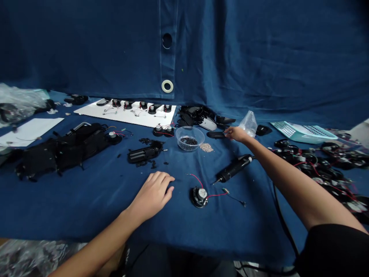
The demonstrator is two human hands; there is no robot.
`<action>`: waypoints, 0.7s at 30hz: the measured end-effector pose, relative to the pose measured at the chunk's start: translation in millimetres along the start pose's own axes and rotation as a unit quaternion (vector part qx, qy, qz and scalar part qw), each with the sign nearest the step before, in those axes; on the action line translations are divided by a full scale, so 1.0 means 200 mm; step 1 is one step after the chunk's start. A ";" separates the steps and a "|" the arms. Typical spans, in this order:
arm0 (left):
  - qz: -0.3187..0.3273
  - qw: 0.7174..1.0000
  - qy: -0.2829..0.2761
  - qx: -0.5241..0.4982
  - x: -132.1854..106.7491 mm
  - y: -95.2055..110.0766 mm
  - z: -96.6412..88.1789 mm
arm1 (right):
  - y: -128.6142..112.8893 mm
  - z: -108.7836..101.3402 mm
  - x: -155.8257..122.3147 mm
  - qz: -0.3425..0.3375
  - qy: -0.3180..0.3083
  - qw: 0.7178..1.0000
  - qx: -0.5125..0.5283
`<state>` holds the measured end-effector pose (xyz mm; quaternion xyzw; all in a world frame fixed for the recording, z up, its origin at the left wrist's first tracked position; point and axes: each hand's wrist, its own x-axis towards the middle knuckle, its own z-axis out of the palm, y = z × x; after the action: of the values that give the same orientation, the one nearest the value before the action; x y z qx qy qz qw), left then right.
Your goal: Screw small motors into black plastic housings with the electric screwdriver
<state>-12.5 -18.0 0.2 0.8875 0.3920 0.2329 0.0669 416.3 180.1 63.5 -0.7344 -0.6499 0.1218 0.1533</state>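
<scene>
Right hand (236,134) reaches across the desk (86,200), fingers half curled, tips on the end of a black part (215,135) beside the bag (248,123); a firm grip cannot be confirmed. Left hand (154,192) lies flat and open, holding nothing, just left of the speaker (198,196). Risk: the outstretched forearm hangs over the driver (234,168) and near the loose screws (206,147) and bowl (189,137) (nothing rims them in), so a low sweep could scatter them.
</scene>
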 end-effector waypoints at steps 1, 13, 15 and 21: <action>0.002 1.000 0.002 0.002 0.00 0.00 0.00 | 0.00 0.00 -0.01 -0.001 0.015 1.000 0.025; 0.064 0.977 0.204 0.011 0.02 0.07 -0.11 | -0.35 -0.14 -0.50 -0.109 0.076 0.926 0.354; 0.101 0.964 0.241 0.050 0.06 0.13 -0.17 | -0.48 -0.12 -0.70 -0.131 -0.019 0.878 0.460; 0.160 0.952 0.219 0.144 0.12 0.28 -0.29 | -0.78 -0.02 -1.16 -0.151 -0.236 0.779 0.561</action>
<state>12.0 -42.5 78.1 0.8659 0.2791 0.3702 -0.1877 244.8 -33.7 122.1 -0.3591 -0.5852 0.6092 0.3967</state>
